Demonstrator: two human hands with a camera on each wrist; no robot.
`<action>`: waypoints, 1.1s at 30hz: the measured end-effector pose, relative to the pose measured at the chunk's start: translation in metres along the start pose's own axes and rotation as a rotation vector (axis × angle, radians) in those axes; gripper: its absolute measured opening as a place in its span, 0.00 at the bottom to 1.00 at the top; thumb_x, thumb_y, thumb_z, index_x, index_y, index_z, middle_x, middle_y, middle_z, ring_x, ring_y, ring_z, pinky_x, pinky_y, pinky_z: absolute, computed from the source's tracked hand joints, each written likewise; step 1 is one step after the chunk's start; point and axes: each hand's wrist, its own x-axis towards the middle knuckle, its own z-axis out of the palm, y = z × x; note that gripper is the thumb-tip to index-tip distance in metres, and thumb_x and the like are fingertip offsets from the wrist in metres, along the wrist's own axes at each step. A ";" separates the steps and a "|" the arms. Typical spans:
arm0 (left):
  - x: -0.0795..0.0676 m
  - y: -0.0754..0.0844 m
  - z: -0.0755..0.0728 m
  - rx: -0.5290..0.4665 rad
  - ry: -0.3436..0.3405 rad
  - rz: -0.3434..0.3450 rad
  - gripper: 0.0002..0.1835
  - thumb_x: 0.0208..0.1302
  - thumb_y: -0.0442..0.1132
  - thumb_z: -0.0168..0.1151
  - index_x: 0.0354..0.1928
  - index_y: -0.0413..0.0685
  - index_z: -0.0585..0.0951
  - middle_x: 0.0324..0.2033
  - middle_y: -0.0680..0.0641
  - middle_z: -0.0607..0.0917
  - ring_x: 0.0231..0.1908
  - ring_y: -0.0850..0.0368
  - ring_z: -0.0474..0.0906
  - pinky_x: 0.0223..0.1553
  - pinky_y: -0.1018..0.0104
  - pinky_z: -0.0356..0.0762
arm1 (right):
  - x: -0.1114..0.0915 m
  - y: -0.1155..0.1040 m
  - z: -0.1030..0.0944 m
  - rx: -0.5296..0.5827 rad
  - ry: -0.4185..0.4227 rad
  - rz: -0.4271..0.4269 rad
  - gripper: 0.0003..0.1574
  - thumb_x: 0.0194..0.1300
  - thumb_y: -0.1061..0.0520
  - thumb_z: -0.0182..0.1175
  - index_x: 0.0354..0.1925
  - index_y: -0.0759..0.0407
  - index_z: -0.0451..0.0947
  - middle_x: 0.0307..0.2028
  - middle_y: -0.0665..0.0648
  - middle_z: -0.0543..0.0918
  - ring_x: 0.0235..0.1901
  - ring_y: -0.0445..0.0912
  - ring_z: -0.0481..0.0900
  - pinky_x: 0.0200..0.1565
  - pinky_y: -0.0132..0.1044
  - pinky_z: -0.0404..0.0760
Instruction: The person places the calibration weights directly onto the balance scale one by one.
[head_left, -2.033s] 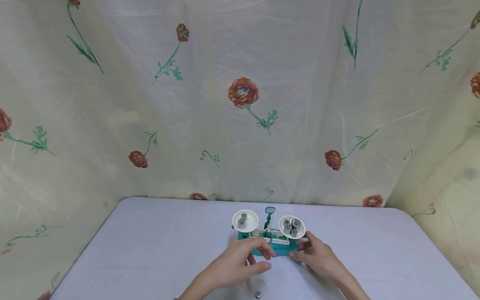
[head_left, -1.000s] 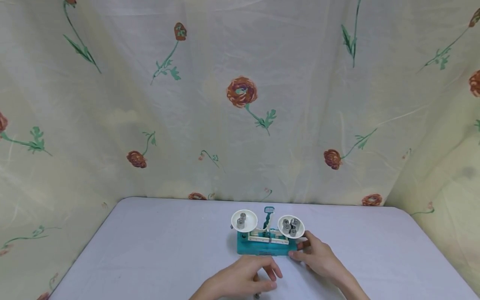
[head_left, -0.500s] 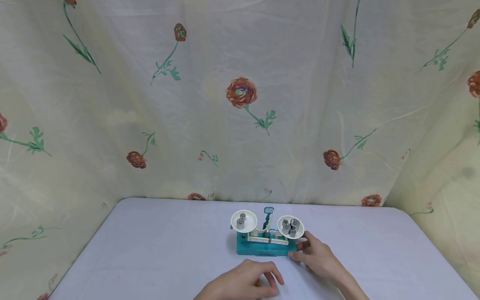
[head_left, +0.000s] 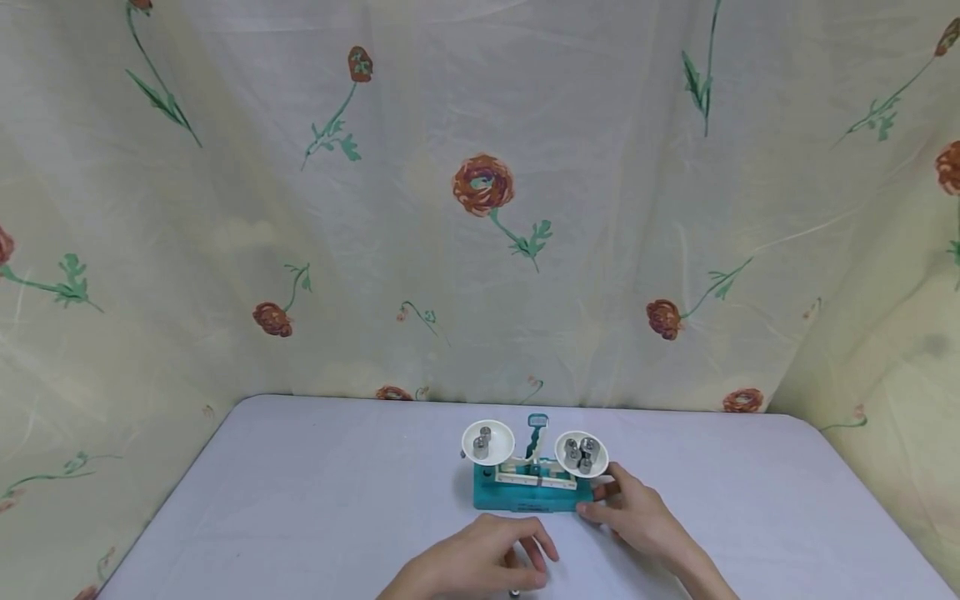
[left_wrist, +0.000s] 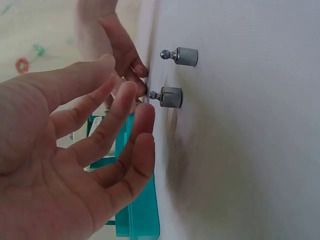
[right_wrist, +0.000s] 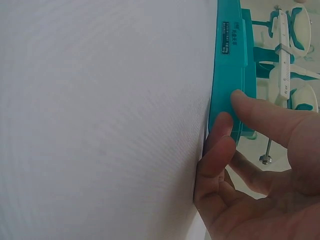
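Note:
A teal balance scale point(head_left: 525, 498) with two white pans stands on the table. My right hand point(head_left: 637, 518) grips its right end, the thumb point(right_wrist: 245, 102) on the teal base and the other fingers curled at the corner. Over the tabletop in front of the scale hovers my left hand point(head_left: 483, 557), fingers loosely bent and holding nothing. Two knobbed metal weights stand upright near its fingertips in the left wrist view: one weight point(left_wrist: 171, 97) nearer the scale, another weight point(left_wrist: 187, 56) beyond it. From the head, the left hand mostly hides them.
The left pan point(head_left: 501, 446) bears two metal weights point(head_left: 481, 447); the right pan point(head_left: 600, 465) bears several more weights point(head_left: 588, 447). The white-covered table point(head_left: 322, 500) ends at a flowered curtain point(head_left: 585, 208) behind and at both sides.
My left hand has drawn back from in front of the scale's base toward the near edge, over the loose weights, then shifted slightly up and left. The right hand has stayed on the scale.

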 end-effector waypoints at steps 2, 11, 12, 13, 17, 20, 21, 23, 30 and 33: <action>0.001 -0.006 -0.001 0.002 -0.003 0.000 0.11 0.74 0.47 0.70 0.55 0.68 0.84 0.44 0.67 0.88 0.37 0.72 0.85 0.45 0.77 0.84 | 0.000 0.000 0.000 -0.001 0.001 0.000 0.42 0.65 0.51 0.76 0.69 0.63 0.71 0.50 0.58 0.87 0.41 0.46 0.80 0.35 0.38 0.84; -0.015 0.016 -0.008 0.045 -0.023 -0.109 0.11 0.71 0.42 0.73 0.51 0.66 0.85 0.39 0.64 0.89 0.35 0.68 0.82 0.42 0.76 0.81 | 0.001 0.000 0.000 0.003 0.000 0.007 0.43 0.65 0.51 0.76 0.70 0.64 0.71 0.51 0.59 0.87 0.41 0.46 0.81 0.35 0.38 0.84; -0.012 0.006 -0.009 0.039 -0.033 -0.104 0.11 0.71 0.44 0.73 0.51 0.68 0.85 0.38 0.65 0.88 0.35 0.68 0.82 0.41 0.76 0.81 | 0.001 0.000 0.000 0.002 0.001 0.007 0.43 0.65 0.51 0.76 0.70 0.64 0.71 0.51 0.59 0.87 0.41 0.46 0.81 0.35 0.38 0.84; -0.009 -0.004 -0.009 0.036 -0.039 -0.097 0.11 0.70 0.46 0.74 0.50 0.71 0.85 0.38 0.65 0.88 0.35 0.68 0.82 0.41 0.75 0.81 | 0.001 0.000 0.000 -0.003 -0.001 0.000 0.43 0.65 0.51 0.76 0.70 0.65 0.70 0.51 0.60 0.87 0.41 0.46 0.81 0.35 0.38 0.84; -0.001 -0.032 -0.009 0.032 -0.053 -0.077 0.12 0.69 0.46 0.75 0.49 0.74 0.85 0.37 0.63 0.88 0.34 0.66 0.82 0.40 0.74 0.83 | 0.000 0.000 0.000 0.005 0.001 -0.004 0.43 0.65 0.51 0.77 0.70 0.65 0.71 0.50 0.60 0.86 0.40 0.46 0.81 0.35 0.38 0.84; 0.001 -0.039 -0.010 0.040 -0.062 -0.070 0.12 0.69 0.46 0.75 0.48 0.74 0.85 0.36 0.62 0.88 0.33 0.65 0.82 0.39 0.74 0.83 | -0.001 -0.001 0.000 0.011 0.000 -0.003 0.43 0.65 0.52 0.76 0.70 0.65 0.71 0.50 0.60 0.86 0.39 0.46 0.80 0.34 0.38 0.83; 0.001 -0.038 -0.010 0.042 -0.065 -0.067 0.12 0.69 0.46 0.75 0.48 0.74 0.85 0.36 0.62 0.88 0.33 0.65 0.82 0.39 0.74 0.82 | -0.001 -0.001 0.000 0.012 -0.002 -0.004 0.43 0.65 0.52 0.76 0.70 0.65 0.70 0.50 0.60 0.86 0.39 0.46 0.80 0.34 0.38 0.83; 0.000 -0.037 -0.010 0.051 -0.064 -0.068 0.11 0.69 0.45 0.75 0.48 0.74 0.85 0.36 0.63 0.88 0.33 0.66 0.82 0.38 0.74 0.82 | -0.001 -0.001 0.000 0.012 -0.002 -0.004 0.43 0.65 0.52 0.76 0.70 0.65 0.70 0.50 0.60 0.86 0.39 0.46 0.80 0.34 0.38 0.83; -0.004 -0.028 -0.009 0.092 -0.052 -0.065 0.11 0.69 0.43 0.75 0.45 0.72 0.86 0.34 0.63 0.87 0.32 0.67 0.81 0.37 0.74 0.81 | -0.002 -0.001 0.000 0.010 -0.001 -0.010 0.41 0.66 0.52 0.76 0.69 0.65 0.71 0.50 0.60 0.86 0.37 0.46 0.79 0.33 0.38 0.83; -0.006 -0.023 -0.009 0.098 -0.046 -0.061 0.10 0.67 0.41 0.76 0.43 0.71 0.86 0.33 0.64 0.87 0.31 0.68 0.80 0.36 0.74 0.81 | -0.002 -0.001 0.001 0.014 0.004 -0.012 0.40 0.66 0.52 0.76 0.68 0.64 0.71 0.50 0.59 0.86 0.37 0.45 0.79 0.33 0.39 0.82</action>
